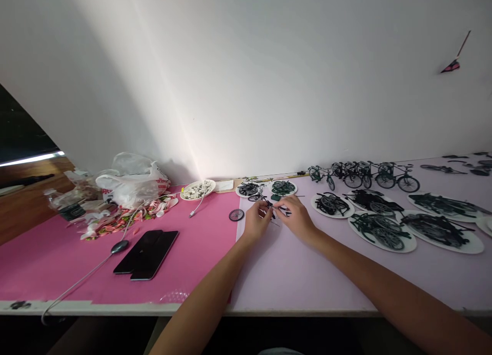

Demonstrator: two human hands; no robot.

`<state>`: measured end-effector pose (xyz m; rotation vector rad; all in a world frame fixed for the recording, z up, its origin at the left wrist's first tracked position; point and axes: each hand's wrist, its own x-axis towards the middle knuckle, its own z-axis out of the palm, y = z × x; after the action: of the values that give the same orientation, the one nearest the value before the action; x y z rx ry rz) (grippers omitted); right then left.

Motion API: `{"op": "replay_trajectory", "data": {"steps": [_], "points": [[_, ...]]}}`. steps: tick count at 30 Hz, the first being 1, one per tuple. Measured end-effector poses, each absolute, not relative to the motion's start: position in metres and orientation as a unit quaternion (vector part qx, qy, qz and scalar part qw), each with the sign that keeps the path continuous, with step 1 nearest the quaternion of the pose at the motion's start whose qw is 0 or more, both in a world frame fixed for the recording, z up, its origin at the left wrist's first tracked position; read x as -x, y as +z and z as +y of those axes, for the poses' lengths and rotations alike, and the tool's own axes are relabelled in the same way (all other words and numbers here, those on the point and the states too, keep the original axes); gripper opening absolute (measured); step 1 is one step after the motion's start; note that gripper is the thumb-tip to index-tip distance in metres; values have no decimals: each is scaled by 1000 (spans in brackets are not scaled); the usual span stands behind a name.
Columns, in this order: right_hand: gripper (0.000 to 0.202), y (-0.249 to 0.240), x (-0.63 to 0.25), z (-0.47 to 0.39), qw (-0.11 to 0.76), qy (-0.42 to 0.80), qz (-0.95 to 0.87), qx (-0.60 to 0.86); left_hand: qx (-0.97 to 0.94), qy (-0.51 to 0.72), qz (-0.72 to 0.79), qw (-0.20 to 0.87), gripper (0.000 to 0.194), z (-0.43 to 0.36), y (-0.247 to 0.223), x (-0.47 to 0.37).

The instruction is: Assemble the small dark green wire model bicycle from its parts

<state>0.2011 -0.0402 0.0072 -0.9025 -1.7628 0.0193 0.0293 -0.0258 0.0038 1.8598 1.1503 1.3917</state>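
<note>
Both my hands meet over the light mauve part of the table, fingers pinched around a small dark miniature bicycle part (pixel 269 205). My left hand (pixel 257 219) is closed on its left side, and my right hand (pixel 295 216) grips it from the right with thumb and fingers. The part's exact shape is mostly covered by my fingers. A loose toy bicycle wheel (pixel 236 215) lies flat to the left of my left hand. Just beyond my fingers are a plate of dark wheels (pixel 239 193) and a plate of green parts (pixel 294 188).
Assembled miniature bicycles (pixel 407 183) stand along the wall at right. Several white plates of bicycle parts (pixel 355 227) lie before them. On the pink side are two phones (pixel 156 255), a cable with a dark disc (pixel 120 246), a plate of pale pieces (pixel 184 195) and plastic bags (pixel 134 183).
</note>
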Motion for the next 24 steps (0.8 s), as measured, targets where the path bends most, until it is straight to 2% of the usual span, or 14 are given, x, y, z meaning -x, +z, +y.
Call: {"op": "replay_trajectory", "data": {"steps": [16,24], "points": [[2,10,-199,-42,538,34,-760,364,-684,516,416,305,27,-24,3,-30],[27,15,-222,-29,501,58,-785,360,-680,520,419,302,28,-24,4,-30]]}}
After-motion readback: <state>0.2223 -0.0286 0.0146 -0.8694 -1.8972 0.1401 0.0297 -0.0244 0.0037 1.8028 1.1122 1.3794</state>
